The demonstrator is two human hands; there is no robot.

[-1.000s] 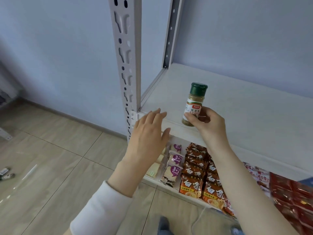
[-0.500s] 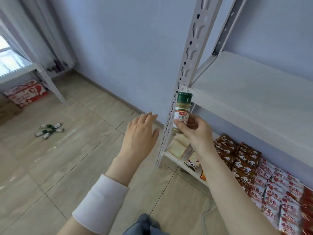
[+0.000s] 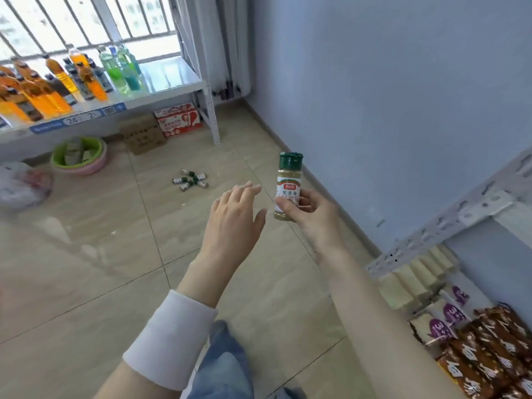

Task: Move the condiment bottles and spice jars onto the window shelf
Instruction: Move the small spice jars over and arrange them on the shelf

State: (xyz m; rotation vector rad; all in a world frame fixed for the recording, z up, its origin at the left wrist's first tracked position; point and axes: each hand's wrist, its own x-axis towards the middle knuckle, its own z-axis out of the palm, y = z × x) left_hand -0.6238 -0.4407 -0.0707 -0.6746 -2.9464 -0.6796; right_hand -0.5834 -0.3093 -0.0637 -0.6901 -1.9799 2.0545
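Spice jar (image 3: 288, 185), one, green cap, upright in the right hand (image 3: 312, 216). Thumb and fingers curl round its lower half, so the base is partly hidden. Left hand (image 3: 234, 223) is just left of the jar, not touching, fingers straight and loose, holding nothing.

Beyond the hands, on the floor (image 3: 115, 254): small jars (image 3: 190, 180) lying in a heap, blurred, five or six, count unsure.

Farther beyond and left: window shelf (image 3: 169, 73). Bottles (image 3: 57, 82) crowd its left part, cut off by the frame edge and too overlapped to count. Its right end is bare. Two cartons (image 3: 144, 136) sit under it.

Open floor between hands and shelf. Rack (image 3: 449, 221) is close right of the right hand, its far end cut off.
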